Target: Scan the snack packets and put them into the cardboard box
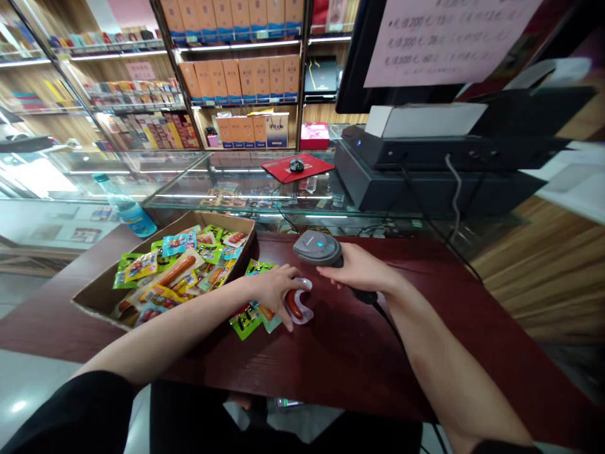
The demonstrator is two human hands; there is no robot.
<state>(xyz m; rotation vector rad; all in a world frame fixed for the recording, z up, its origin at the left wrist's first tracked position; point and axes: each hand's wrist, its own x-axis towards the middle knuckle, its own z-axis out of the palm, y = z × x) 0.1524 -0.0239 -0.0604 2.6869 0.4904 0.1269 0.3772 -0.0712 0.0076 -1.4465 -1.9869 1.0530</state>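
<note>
My right hand (357, 265) is wrapped round a grey barcode scanner (317, 247) with a small blue light on top; its cable runs down toward the front. My left hand (276, 289) is closed on the edge of a clear-wrapped sausage (297, 306), curved and reddish, just above or on the dark red table. Beneath and beside the left hand lie several green and yellow snack packets (246, 321), partly covered by it. At the left, a cardboard box (97, 309) holds many small packaged sausages and snacks.
A blue drink bottle (130, 211) stands behind the box. Past the table is a glass counter with a mouse (297, 165) on a red mat (271, 167). Black machines (425, 183) and a monitor with a pink notice (439, 44) stand at the right. Stocked shelves line the back.
</note>
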